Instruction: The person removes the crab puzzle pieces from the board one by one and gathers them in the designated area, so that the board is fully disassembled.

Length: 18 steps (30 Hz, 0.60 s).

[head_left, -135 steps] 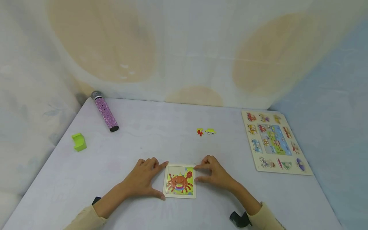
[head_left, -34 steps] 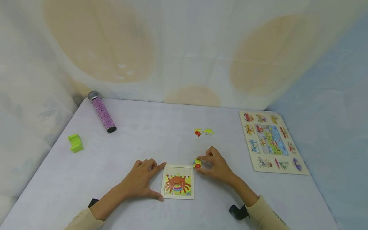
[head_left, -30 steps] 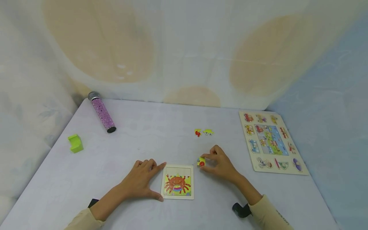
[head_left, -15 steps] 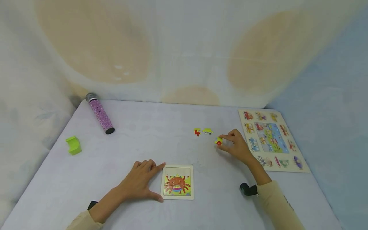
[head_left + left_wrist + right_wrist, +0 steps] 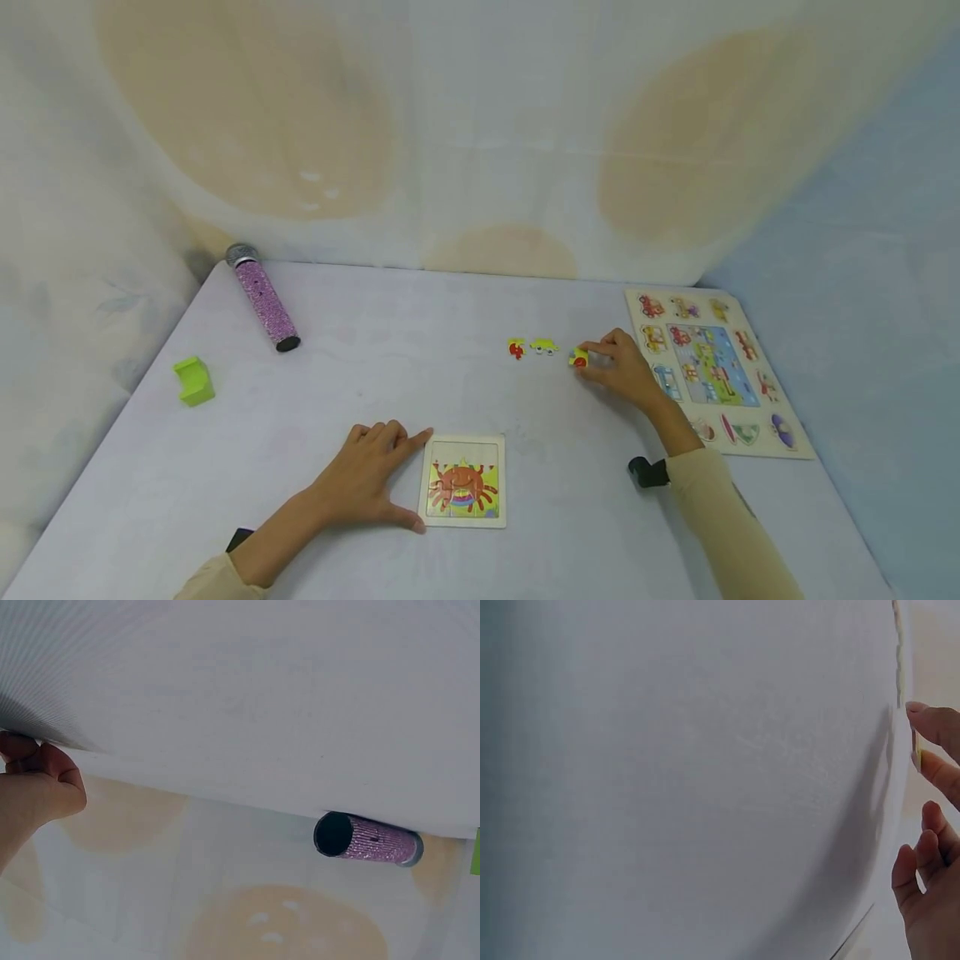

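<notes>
My left hand (image 5: 360, 479) rests on the table beside the square crab puzzle (image 5: 462, 521). Its straight index finger and thumb are spread to the two left corners of the wooden frame; the other fingers bend back. The crab picture fills the lower part, and bare wood shows along the top. Farther back on the right, my right hand (image 5: 622, 371) pinches a yellow-and-red puzzle piece (image 5: 578, 358) between thumb and index finger. In the right wrist view that piece (image 5: 916, 750) appears edge-on. Left of it lie a red-and-yellow piece (image 5: 516, 348) and a yellow piece with eyes (image 5: 543, 346).
A larger vehicle puzzle board (image 5: 750, 433) lies at the right, partly behind my right forearm. At the back left is a glittery purple microphone (image 5: 266, 304), with a green block (image 5: 194, 382) nearer the left edge. Cloth curtains (image 5: 480, 142) close off the table's back and sides.
The right hand has lifted the yellow-and-red piece out of the puzzle's upper right and carried it back and right, beside the two loose pieces. The left hand stays at the frame.
</notes>
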Motion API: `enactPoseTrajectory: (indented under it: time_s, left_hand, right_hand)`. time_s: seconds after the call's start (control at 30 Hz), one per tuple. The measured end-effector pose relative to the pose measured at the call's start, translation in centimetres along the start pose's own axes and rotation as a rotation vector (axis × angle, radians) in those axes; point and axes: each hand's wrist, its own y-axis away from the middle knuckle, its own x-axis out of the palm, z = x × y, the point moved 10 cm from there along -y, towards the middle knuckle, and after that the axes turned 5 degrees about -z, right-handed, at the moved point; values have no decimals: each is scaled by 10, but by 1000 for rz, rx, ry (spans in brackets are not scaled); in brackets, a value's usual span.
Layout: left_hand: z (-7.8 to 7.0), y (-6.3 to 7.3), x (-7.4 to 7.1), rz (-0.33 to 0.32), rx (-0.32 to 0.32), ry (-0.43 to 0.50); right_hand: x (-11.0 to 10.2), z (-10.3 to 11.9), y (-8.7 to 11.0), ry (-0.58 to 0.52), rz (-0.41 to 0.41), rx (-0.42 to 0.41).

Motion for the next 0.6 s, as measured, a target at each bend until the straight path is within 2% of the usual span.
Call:
enactPoseTrajectory:
  time_s: [0.3,0.6]
  left_hand:
    - [0,1,-2,-11,3,-4]
    - [-1,2,-3,-16,3,2]
  right_hand:
    - [5,-5,-12,61,8,4]
    - [10,-19,-14,116,25,77]
